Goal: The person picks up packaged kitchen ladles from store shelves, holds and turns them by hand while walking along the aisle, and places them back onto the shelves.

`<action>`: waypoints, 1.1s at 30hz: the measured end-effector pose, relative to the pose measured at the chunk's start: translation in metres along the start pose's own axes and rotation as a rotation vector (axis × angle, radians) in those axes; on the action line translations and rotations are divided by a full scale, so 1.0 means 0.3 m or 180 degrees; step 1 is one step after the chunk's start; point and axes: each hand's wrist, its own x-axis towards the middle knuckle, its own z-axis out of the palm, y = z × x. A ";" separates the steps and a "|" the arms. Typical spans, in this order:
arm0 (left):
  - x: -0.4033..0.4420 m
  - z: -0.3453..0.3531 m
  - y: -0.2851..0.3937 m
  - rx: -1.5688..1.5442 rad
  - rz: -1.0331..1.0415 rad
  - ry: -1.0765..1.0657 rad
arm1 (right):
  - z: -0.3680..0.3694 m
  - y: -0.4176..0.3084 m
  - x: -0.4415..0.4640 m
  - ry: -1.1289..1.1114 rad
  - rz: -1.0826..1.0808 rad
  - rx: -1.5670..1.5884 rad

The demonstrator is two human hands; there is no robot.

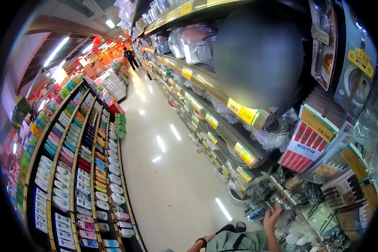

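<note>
My right hand [273, 216] is raised at the lower right, in front of the hanging packaged goods. Its fingers are partly bent and apart, and I see nothing held in them. Close beside it are clear-wrapped items [284, 202] on the rack; whether the fingertips touch them I cannot tell. Low in the view, my left hand [208, 238] is by my body, below a dark wristband [202, 242]. Its fingers are too small and hidden to read. A red and white pack of chopsticks [303, 143] hangs above my right hand.
Shelves with price labels [243, 111] and plastic-wrapped wares run along the right. A large round dark shape [258, 54], blurred, stands out there. Bottles fill the shelf [77, 168] on the left. Between them runs a shiny floor [168, 185], with a person [130, 58] far down the aisle.
</note>
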 end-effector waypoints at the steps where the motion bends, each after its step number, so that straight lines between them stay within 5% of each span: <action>1: 0.000 -0.019 -0.005 0.0647 -0.0004 0.0249 | -0.007 0.004 -0.024 0.0031 0.0160 -0.0067; 4: -0.016 -0.075 0.015 0.2116 0.0184 0.0510 | -0.023 0.017 -0.073 0.0202 0.0316 -0.0133; 6: -0.055 -0.113 0.011 0.1960 -0.0258 0.0506 | -0.027 0.037 -0.114 0.0373 0.0133 -0.0031; 15: -0.068 -0.297 -0.144 0.2306 0.0350 0.0108 | 0.037 0.243 -0.349 0.0946 0.0522 0.0210; 22: -0.043 -0.447 -0.282 0.3763 0.1099 -0.0481 | 0.030 -0.028 -0.580 0.1038 0.0653 0.0079; 23: 0.067 -0.500 -0.311 0.3174 0.0623 -0.0459 | 0.011 -0.018 -0.624 0.1034 0.0646 0.0081; 25: 0.038 -0.475 -0.238 0.4586 0.1307 -0.0693 | -0.023 -0.018 -0.692 0.1246 0.0731 0.0069; 26: 0.093 -0.486 -0.251 0.3867 0.1467 -0.0986 | -0.048 -0.028 -0.729 0.1367 0.0795 0.0004; 29: 0.063 -0.409 -0.158 0.2409 0.0619 -0.0647 | -0.139 -0.038 -0.829 0.1892 0.0928 -0.0068; 31: 0.032 -0.333 -0.057 0.3011 0.0763 -0.0430 | -0.207 -0.045 -0.900 0.2245 0.1022 0.0010; 33: 0.191 -0.295 -0.065 0.1602 0.0875 -0.0469 | -0.269 -0.023 -0.981 0.2578 0.1108 -0.0016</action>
